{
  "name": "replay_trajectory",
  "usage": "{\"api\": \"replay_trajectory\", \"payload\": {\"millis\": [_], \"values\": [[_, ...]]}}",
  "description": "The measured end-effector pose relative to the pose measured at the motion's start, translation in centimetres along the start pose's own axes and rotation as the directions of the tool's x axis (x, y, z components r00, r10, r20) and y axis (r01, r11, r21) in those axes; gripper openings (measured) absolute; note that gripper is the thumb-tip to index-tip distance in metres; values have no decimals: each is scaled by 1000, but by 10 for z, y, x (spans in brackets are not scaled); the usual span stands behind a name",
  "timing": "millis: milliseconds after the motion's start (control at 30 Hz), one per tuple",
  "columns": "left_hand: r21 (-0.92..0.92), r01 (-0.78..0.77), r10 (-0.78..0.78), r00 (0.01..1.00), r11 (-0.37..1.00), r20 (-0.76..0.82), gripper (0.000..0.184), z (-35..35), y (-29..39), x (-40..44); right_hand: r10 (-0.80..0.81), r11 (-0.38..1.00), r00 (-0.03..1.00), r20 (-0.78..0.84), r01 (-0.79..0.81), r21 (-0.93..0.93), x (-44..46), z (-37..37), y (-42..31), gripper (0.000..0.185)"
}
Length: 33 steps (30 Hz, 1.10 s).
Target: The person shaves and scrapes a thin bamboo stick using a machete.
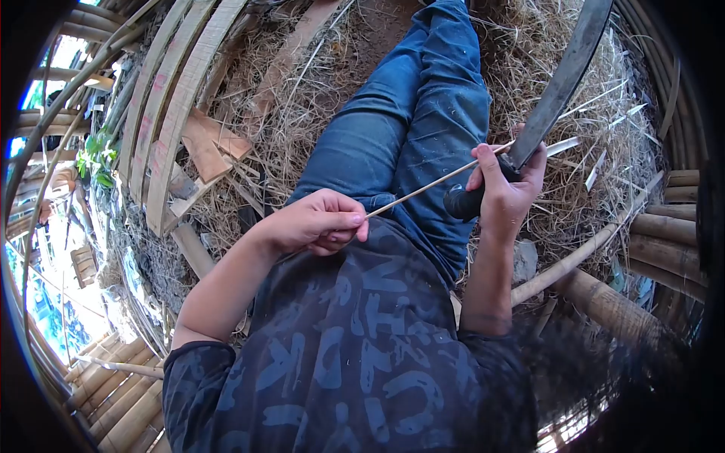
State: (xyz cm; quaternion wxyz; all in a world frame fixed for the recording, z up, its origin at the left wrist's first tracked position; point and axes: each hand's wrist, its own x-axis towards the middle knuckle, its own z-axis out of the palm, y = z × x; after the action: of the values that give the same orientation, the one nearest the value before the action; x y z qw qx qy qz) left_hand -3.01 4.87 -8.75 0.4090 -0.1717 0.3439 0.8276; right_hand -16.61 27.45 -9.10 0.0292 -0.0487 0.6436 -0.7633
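In front of my lap, my left hand [326, 221] is closed, pinching one end of a thin pale stick [430, 184]. The stick slants up to my right hand [507, 185], where the thumb lies against it near the blade's base. My right hand is closed around the dark handle [463, 202] of a machete. Its long grey blade [565, 81] points up and to the right, running out of the top of the view. The stick meets the blade near the handle; whether the edge bites into it I cannot tell.
My legs in blue jeans [370, 124] stretch out over dry straw and shavings [540, 38]. Curved wooden boards [177, 113] stand at the left, beside a cut wood block [210, 143]. Bamboo poles [615, 309] lie at the right, and bamboo slats [124, 400] lie at lower left.
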Motion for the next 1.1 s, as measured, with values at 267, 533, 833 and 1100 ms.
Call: {"api": "replay_trajectory", "payload": {"millis": [267, 533, 833, 1100], "values": [[181, -194, 226, 957, 964, -180, 20, 24, 11, 4, 5, 999, 999, 49, -7, 35, -12, 2, 2, 57], [553, -268, 487, 821, 789, -297, 16, 51, 20, 7, -149, 865, 891, 429, 328, -381, -32, 2, 12, 69], [634, -268, 569, 753, 725, -332, 15, 62, 13, 6, -263, 661, 786, 559, 569, -489, -24, -3, 8, 77], [448, -279, 459, 809, 850, -368, 17, 60, 12, 6, -258, 593, 781, 569, 593, -545, -21, -7, 12, 77]]}}
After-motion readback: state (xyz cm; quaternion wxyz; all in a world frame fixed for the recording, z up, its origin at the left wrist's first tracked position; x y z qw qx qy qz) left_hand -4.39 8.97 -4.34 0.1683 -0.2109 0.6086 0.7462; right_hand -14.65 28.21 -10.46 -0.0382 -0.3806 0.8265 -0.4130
